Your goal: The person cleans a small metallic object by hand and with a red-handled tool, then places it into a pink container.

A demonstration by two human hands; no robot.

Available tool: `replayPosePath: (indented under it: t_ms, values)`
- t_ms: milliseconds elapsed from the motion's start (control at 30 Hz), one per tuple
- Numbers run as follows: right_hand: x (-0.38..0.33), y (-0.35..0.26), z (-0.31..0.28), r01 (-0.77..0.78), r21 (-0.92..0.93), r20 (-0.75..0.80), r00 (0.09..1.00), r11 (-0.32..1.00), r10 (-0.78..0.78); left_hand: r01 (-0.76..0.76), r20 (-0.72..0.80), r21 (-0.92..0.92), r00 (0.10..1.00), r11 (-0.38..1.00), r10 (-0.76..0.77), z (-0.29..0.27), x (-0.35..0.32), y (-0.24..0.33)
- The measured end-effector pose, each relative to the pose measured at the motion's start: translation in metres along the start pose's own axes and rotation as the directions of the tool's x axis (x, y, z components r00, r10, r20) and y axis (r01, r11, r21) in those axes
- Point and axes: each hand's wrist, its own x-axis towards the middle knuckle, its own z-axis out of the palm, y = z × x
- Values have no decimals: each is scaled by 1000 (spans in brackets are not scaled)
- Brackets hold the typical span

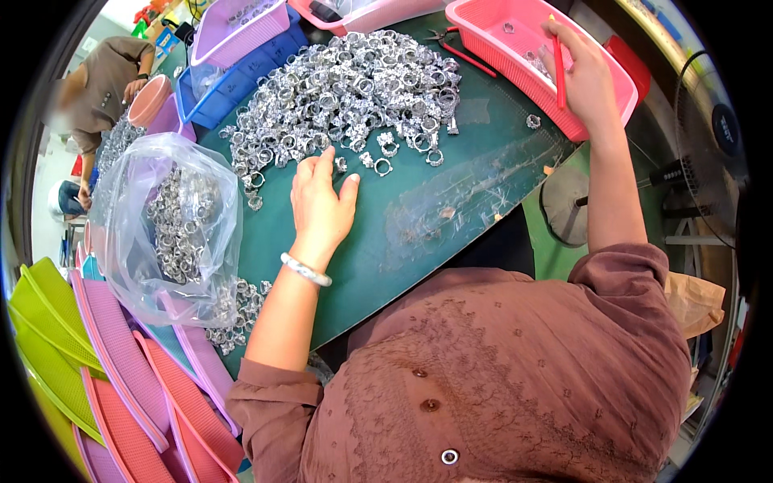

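A large pile of silver rings (346, 88) covers the far part of the dark green table (354, 266). My left hand (322, 197) reaches to the pile's near edge, thumb and forefinger apart, fingertips by a loose ring (341, 165). Whether it touches that ring I cannot tell. Several more rings (382, 167) lie just right of it. Over the pink basket (515, 76) at the far right, my right hand (581, 76) is closed on a slim red stick-like tool (560, 68). A few rings (535, 63) sit inside that basket.
Red-handled pliers (467, 56) lie left of the pink basket. A clear plastic bag (217, 209) of rings stands at the left, near blue (233, 97) and purple baskets (241, 36). Stacked coloured baskets (121, 346) fill the lower left. A fan (708, 137) stands right; another person (113, 80) sits far left.
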Motion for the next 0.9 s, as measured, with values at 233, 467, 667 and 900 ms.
replayPosePath:
  t_ms: [233, 467, 667, 900]
  values:
    - [-38, -71, 17, -12, 431, 292, 948, 902, -127, -10, -34, -62, 999, 998, 8, 10, 7, -6]
    - [-64, -73, 32, -48, 119, 569, 822, 992, -28, 459, 316, -679, 887, 573, -336, -6, -2, -6]
    - [-63, -78, 36, -19, 122, 498, 866, 992, -44, 246, 202, -946, 957, 213, -208, -16, -25, 8]
    - [-57, -122, 34, -116, 680, 343, 923, 725, -175, 212, 193, -967, 971, 139, -140, -24, -49, 24]
